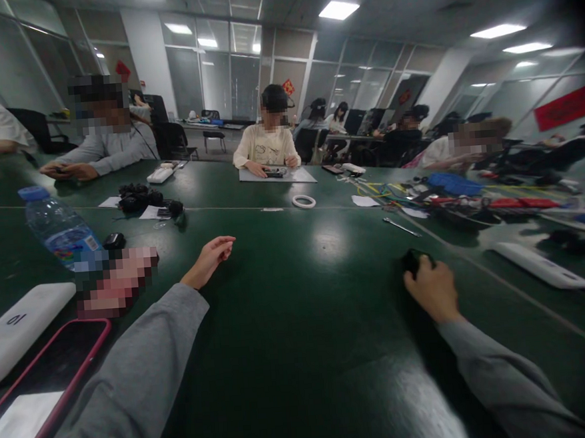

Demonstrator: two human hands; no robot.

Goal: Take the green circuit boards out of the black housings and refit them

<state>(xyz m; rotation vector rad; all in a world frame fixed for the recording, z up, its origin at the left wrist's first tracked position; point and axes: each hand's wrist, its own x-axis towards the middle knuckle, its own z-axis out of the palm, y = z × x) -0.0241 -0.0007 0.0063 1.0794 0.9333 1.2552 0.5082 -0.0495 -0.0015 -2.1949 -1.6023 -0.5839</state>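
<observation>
My left hand (209, 261) is at the left of the green table (292, 352), its fingers loosely bent with nothing visible in them. To its left lie a blurred-out pinkish-red flat object (121, 281) and a phone with a pink edge (57, 369), a white paper piece on it. On the right, my right hand (434, 289) has its fingers curled over a small black object (414, 262). The palm hides much of that object, so its exact kind is unclear. A metal wrench (402, 227) lies just beyond it.
A water bottle (62, 225) and a white power bank (27, 324) stand at left. A white ring (303, 201) lies mid-table. Tangled cables and tools (451, 194) spread at far right, near another white device (541, 265). People sit around the table; one across works over a white board (294, 174).
</observation>
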